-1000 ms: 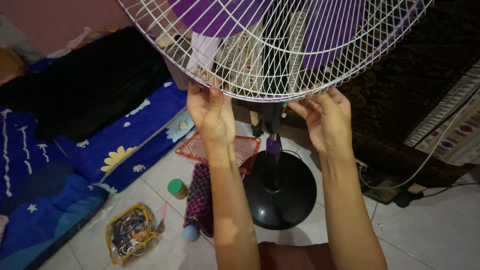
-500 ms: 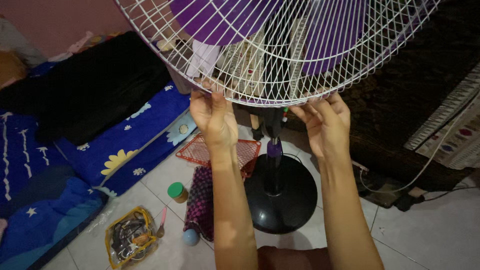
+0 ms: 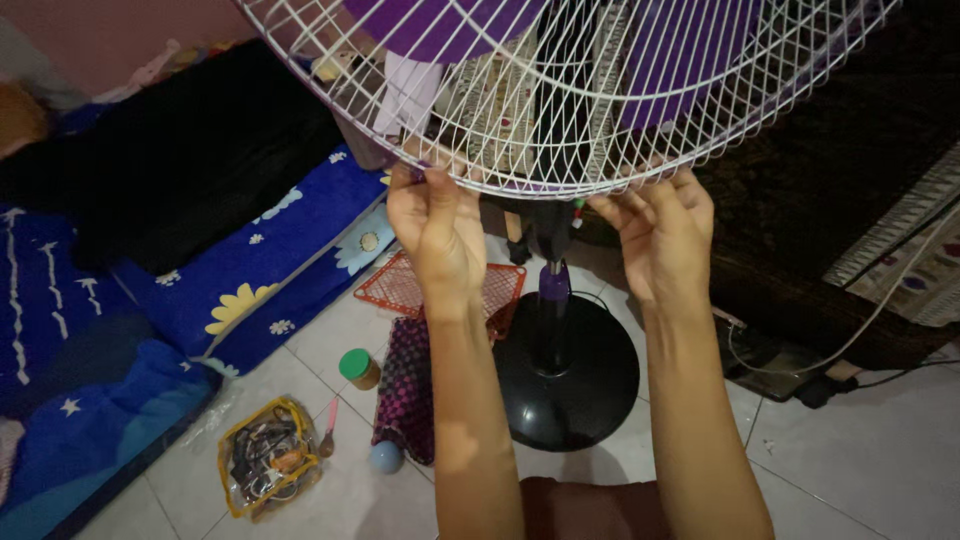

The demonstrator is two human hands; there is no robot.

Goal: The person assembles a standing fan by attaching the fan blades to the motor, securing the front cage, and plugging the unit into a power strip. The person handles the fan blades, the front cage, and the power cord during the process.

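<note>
A standing fan fills the top of the head view, with a white wire grille [image 3: 600, 90] over purple blades [image 3: 680, 60]. My left hand [image 3: 435, 235] grips the lower left rim of the grille, fingers curled over the wires. At the lower right rim my right hand [image 3: 660, 235] also holds the grille. Below them the fan's dark pole with a purple collar [image 3: 553, 285] drops to a round black base [image 3: 570, 375] on the white tiled floor.
A blue flowered mattress [image 3: 250, 280] with a black cloth lies at left. On the tiles sit an orange mesh tray [image 3: 400, 290], a green-lidded jar [image 3: 357, 368], a dotted pouch [image 3: 405, 380], a yellow-edged clear bag [image 3: 265, 465]. A dark rug and cables [image 3: 850, 330] lie at right.
Both hands kept their hold on the grille rim. The view shifted slightly, so the hands and the grille sit a little to the right.
</note>
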